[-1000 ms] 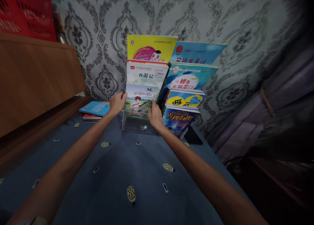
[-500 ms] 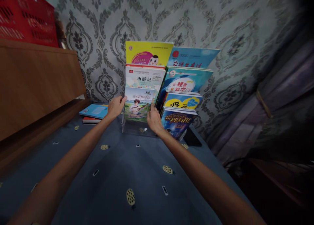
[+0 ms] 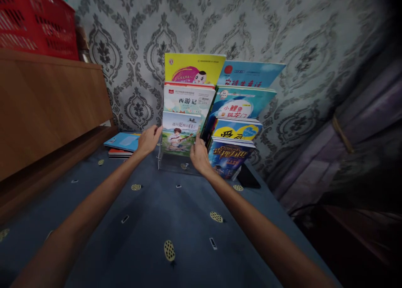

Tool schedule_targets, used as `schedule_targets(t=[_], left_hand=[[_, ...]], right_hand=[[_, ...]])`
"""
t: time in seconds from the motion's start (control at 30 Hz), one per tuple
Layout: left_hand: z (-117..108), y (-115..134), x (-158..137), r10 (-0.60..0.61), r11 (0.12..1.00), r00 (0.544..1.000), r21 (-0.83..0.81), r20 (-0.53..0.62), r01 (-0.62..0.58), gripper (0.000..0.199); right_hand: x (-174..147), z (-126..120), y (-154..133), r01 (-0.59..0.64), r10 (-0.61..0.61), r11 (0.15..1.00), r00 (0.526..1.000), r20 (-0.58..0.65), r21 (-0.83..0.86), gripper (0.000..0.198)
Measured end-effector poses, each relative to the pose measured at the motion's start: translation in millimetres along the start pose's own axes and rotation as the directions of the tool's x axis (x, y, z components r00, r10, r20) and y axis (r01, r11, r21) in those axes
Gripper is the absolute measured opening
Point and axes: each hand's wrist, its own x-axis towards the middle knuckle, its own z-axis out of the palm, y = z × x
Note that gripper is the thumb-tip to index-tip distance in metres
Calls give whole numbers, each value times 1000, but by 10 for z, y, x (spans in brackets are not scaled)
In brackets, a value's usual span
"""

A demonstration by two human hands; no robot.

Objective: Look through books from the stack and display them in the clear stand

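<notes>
A thin book point(image 3: 176, 143) with a cover picture of a seated child playing a guitar stands in the front tier of a clear stepped stand point(image 3: 171, 163). My left hand point(image 3: 148, 140) is closed at its left edge, thumb and fingertips on the side. On the opposite edge, my right hand point(image 3: 199, 156) is closed too, its fingers partly hidden behind the cover. Behind rise a white book point(image 3: 188, 99) and a yellow book point(image 3: 201, 62). Right of my right hand, a dark blue book point(image 3: 229, 154) leans in front of several blue and teal books point(image 3: 254, 97).
A small stack of books point(image 3: 122, 141) lies at the left beside a wooden cabinet point(image 3: 53, 104), with a red basket point(image 3: 53, 24) on top. A dark flat object point(image 3: 248, 177) rests right of the stand. Patterned blue cloth point(image 3: 103, 212) covers the surface; a curtain point(image 3: 314, 141) hangs at right.
The whole view has shifted slightly, so things appear a little farther right. Both hands stay at the edges of the front book, which keeps its place in the stand.
</notes>
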Motion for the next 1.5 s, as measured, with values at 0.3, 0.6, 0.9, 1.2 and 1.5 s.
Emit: schedule_targets(t=[0.3,0.6,0.9,1.2,1.5], left_hand=[[27,-6,32,157,985,987,-71,-24,-158,32],[68,70,55,84,996,996,-25,2,-84,36],[105,49,-39,125,989,991,-69,-45,-128,33],[118,66,-31,102,993,994,-58,-41,-105,33],[130,-2,-22,146,980,988,-128,-50,-152,35]], right_hand=[[-45,-31,17,-3,4,999,999,32,-37,61],[12,-60,-21,-37,38,998,999,29,-57,65],[-58,-116,-41,-43,48,997,996,77,-56,62],[2,-123,-44,-67,75,995,990,123,-72,62],[-166,-89,-3,-30,29,1000,998,63,9,63]])
